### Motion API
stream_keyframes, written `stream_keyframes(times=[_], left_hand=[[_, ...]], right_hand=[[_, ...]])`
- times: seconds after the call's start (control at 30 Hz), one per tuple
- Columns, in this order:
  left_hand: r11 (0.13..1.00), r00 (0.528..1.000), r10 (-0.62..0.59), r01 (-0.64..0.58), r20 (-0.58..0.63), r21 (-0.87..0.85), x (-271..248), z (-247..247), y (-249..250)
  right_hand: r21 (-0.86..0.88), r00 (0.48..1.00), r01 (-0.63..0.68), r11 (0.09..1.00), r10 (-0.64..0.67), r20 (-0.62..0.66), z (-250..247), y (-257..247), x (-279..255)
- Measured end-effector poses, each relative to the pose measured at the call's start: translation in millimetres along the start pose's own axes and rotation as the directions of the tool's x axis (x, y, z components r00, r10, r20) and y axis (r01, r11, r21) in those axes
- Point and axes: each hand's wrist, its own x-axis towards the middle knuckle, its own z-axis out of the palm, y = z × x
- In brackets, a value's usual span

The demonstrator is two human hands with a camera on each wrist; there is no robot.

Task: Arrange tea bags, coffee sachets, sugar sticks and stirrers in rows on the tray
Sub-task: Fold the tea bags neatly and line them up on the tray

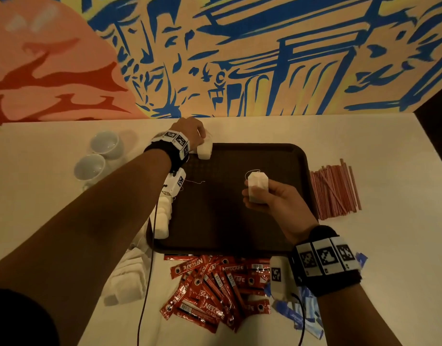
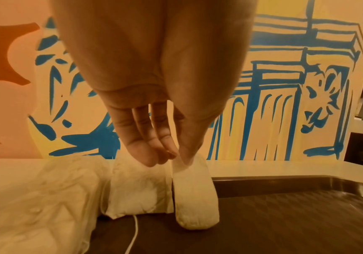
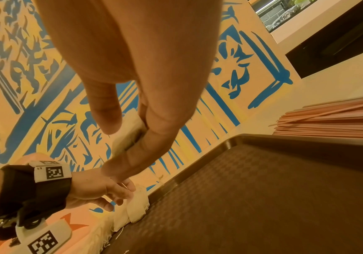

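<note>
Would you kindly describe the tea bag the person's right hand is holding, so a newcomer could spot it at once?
Start at the dark brown tray in the middle of the white table. Above its right half, the right hand pinches one white tea bag upright, its thread looping above. Unlike the tea bags lined along the tray's left edge, this one is lifted off the tray and stands alone.

A pale worktop point(image 1: 364, 136) runs up to a painted wall; a dark brown tray point(image 1: 299, 156) lies on it at the middle; two white cups point(image 1: 97, 156) stand side by side to the tray's left; a bundle of pink stirrers point(image 1: 335, 189) lies just right of the tray; red coffee sachets point(image 1: 210, 290) are heaped along its near edge, with loose white tea bags point(image 1: 127, 278) to their left and blue sugar sticks point(image 1: 304, 315) to their right.
</note>
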Motion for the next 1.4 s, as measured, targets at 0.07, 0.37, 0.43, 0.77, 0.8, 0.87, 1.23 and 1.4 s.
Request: stream_keyframes(times=[0.07,0.37,0.43,0.77,0.8,0.87,1.23,1.4], left_hand=[[1.0,0.999,-0.02,0.02,-0.027,0.007,-1,0,0],[0.97,0.997,0.037,-0.054,-0.073,-0.236,-57,-31,5],[0.926,0.993,0.074,-0.101,-0.088,-0.364,-90,-44,11],[0.589,0.989,0.15,-0.082,0.01,-0.804,-290,-39,39],[0.581,0.987,0.163,-0.084,0.014,-0.81,-302,-35,40],[0.559,0.984,0.179,-0.094,0.009,-0.824,-320,-26,41],[0.553,0.978,0.196,-0.173,-0.075,-0.815,-363,-19,30],[0.647,0.963,0.267,-0.217,-0.049,-0.731,-362,-28,26]], right_hand=[[0.004,1.0,0.001,1.0,-0.001,0.002,1,-2,-3],[0.043,0.998,0.009,0.999,-0.012,0.062,12,-13,-31],[0.071,0.997,0.026,0.997,-0.031,0.067,15,-13,-41],[0.113,0.986,0.138,0.984,-0.147,0.081,31,14,-112],[0.114,0.984,0.141,0.983,-0.151,0.089,33,16,-118],[0.102,0.979,0.158,0.982,-0.169,0.112,37,18,-130],[-0.051,0.935,0.287,0.957,-0.269,0.23,37,22,-166],[-0.229,0.926,0.365,0.902,-0.327,0.189,36,19,-162]])
